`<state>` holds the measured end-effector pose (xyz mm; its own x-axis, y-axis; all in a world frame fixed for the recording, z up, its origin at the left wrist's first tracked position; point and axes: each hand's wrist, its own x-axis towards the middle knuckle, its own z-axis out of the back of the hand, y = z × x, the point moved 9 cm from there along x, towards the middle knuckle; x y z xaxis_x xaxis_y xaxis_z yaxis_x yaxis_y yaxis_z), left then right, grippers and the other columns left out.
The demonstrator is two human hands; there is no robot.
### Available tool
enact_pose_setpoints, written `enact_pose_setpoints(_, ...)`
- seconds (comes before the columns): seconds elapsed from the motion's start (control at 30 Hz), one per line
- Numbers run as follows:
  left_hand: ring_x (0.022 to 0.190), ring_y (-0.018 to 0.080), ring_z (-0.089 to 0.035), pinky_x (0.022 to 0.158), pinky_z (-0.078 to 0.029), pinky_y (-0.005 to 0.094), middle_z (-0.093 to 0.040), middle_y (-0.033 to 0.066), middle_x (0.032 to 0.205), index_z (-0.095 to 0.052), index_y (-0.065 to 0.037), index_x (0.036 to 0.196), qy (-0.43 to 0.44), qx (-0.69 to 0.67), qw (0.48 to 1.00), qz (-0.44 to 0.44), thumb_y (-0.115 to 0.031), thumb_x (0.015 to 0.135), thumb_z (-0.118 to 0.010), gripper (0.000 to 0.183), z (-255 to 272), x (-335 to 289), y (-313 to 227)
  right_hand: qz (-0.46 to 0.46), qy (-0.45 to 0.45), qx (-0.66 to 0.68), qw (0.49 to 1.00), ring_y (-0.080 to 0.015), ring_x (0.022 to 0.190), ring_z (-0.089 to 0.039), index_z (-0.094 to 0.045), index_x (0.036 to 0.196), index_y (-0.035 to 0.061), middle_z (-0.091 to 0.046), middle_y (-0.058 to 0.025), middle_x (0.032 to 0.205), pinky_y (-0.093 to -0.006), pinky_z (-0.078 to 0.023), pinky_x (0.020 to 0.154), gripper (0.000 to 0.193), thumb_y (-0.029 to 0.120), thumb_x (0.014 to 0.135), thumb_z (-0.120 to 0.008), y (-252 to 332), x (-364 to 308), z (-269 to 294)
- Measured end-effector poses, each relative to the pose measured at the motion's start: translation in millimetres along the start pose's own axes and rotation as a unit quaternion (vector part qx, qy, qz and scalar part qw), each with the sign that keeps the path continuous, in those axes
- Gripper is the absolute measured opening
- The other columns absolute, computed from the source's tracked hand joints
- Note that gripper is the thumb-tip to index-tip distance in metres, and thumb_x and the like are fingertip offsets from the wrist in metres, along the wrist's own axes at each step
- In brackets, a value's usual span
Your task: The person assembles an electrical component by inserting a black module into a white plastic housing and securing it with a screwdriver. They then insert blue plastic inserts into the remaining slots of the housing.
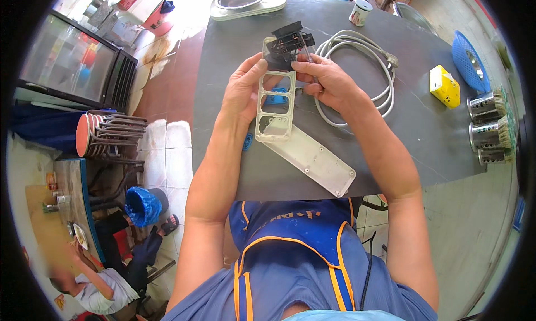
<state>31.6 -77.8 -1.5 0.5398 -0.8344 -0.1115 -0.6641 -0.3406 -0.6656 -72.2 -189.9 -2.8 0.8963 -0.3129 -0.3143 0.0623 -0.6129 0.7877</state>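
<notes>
Over the table, my left hand [244, 86] is closed on the left edge of a white power strip casing [274, 138] with several rectangular openings. A black socket insert [290, 44] stands up at its far end, tilted out of the frame. My right hand [329, 80] is closed at the casing's right edge, its thumb against the far end by the insert. A thin metal rod [305, 50] rises by the right fingers; what it belongs to is hidden. Beneath the casing, a long white cover [321, 160] lies on the table, and a blue object [276, 97] shows through an opening.
On the grey table [435, 148], a coiled grey cable [347, 39] with a plug lies right of my hands. Beyond are a white can [360, 13], a yellow box [444, 86], a blue basket [470, 58] and metal holders [484, 108]. A seated person [106, 287] is at the left.
</notes>
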Motion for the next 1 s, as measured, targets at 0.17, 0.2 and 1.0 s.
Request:
enact_pose_setpoints(0.17, 0.104, 0.0303, -0.071, 0.094, -0.061, 0.0409, -0.068, 0.0204, 0.118, -0.057, 0.005, 0.13, -0.015, 0.002, 1.0, 0.0, -0.007, 0.097, -0.063, 0.035, -3, -1, -1, 0.014, -0.045, -0.033, 0.998, -0.0016, 0.064, -0.043, -0.061, 0.101, 0.0085, -0.052, 0.0037, 0.084, -0.0165, -0.029, 0.042, 0.015, 0.007, 0.091, -0.072, 6, -7, -8)
enact_pose_setpoints(0.2, 0.105, 0.0306, -0.07, 0.094, -0.06, 0.041, -0.067, 0.0207, 0.118, -0.057, 0.006, 0.13, -0.015, 0.008, 1.0, -0.006, -0.007, 0.098, -0.063, 0.035, -1, 0, -1, 0.018, -0.048, -0.035, 0.998, -0.0016, 0.064, -0.043, -0.061, 0.101, 0.0082, -0.052, 0.0038, 0.084, -0.0166, -0.029, 0.042, 0.015, 0.007, 0.091, -0.072, 6, -6, -7)
enact_pose_setpoints(1.0, 0.093, 0.0284, -0.072, 0.083, -0.066, 0.0461, -0.067, 0.0176, 0.108, -0.056, 0.007, 0.115, -0.031, 0.087, 0.995, -0.029, -0.006, 0.099, -0.06, 0.021, 3, 2, -3, 0.022, -0.087, -0.141, 0.986, -0.0018, 0.062, -0.041, -0.061, 0.103, 0.0049, -0.05, 0.0026, 0.082, -0.0158, -0.03, 0.043, 0.016, 0.009, 0.091, -0.07, 5, -7, -9)
